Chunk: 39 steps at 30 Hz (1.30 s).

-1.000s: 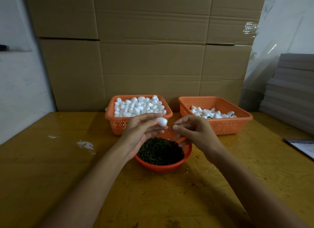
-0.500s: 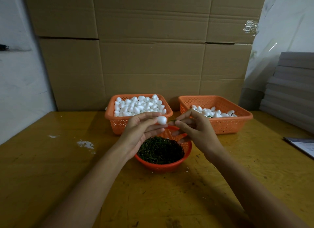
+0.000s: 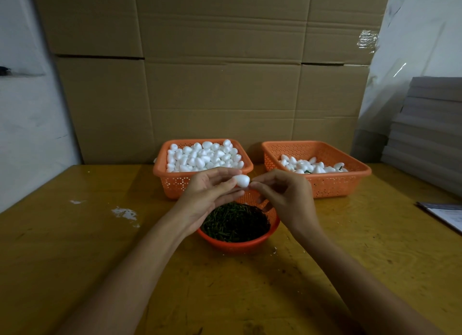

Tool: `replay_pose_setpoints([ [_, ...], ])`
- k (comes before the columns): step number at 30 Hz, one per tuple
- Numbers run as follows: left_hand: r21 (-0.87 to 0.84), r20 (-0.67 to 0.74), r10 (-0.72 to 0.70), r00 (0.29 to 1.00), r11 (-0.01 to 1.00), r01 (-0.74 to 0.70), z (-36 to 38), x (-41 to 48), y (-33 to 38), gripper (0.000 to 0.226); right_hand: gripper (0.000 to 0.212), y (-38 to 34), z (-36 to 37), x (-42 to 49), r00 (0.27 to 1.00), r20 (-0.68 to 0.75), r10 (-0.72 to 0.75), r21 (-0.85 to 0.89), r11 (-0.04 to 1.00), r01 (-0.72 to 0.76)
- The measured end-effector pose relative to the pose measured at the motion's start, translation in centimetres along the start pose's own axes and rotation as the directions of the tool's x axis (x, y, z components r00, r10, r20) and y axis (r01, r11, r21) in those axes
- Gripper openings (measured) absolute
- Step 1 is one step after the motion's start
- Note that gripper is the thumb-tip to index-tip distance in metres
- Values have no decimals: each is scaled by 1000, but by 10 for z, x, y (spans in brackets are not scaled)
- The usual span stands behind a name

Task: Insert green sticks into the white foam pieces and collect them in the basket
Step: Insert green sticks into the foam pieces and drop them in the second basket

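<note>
Above the bowl of green sticks, a foam piece is pinched by left hand fingers; right hand fingers are pressed together beside it.

free: table flanking bowl | blocked — left basket; right basket; cardboard behind

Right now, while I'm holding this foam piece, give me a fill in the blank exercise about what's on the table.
1. The left hand pinches exactly ____ white foam piece.
2. The green sticks lie in a round bowl whose colour is ____.
3. The fuller basket stands to the ____ of the emptier basket.

Missing words: one; orange; left.
</note>
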<state>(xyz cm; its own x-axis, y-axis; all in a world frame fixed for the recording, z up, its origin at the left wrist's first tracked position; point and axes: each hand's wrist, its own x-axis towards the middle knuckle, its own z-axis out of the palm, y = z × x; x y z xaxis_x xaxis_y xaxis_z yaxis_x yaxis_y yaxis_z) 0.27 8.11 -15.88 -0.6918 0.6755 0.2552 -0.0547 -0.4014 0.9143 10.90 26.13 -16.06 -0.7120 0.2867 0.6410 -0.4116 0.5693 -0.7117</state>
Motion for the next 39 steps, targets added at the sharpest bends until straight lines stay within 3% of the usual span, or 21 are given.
replay_pose_setpoints([
  [6,-87,-6,-15,1000,996,15,-1,1,1,23,11,2,4,-1,999,9,30,64,997,-31],
  [10,-121,-18,-18,1000,993,16,-2,1,1,26,15,1,4,1,999,43,21,30,999,-22],
  [17,-138,-9,-13,1000,990,11,0,1,0,29,10,1,12,-4,1000,-18,20,-9,1000,-20],
  [28,-17,-7,50,999,999,-50,4,2,-1,25,9,-1,11,-5,993,-27,-112,-220,970,103],
  [32,10,2,99,995,995,-99,6,1,1,40,11,3,13,-4,996,28,-79,-268,960,84],
  [39,173,22,84,996,981,-86,6,-1,1,38,12,6,19,-7,996,71,-54,-268,961,71],
])
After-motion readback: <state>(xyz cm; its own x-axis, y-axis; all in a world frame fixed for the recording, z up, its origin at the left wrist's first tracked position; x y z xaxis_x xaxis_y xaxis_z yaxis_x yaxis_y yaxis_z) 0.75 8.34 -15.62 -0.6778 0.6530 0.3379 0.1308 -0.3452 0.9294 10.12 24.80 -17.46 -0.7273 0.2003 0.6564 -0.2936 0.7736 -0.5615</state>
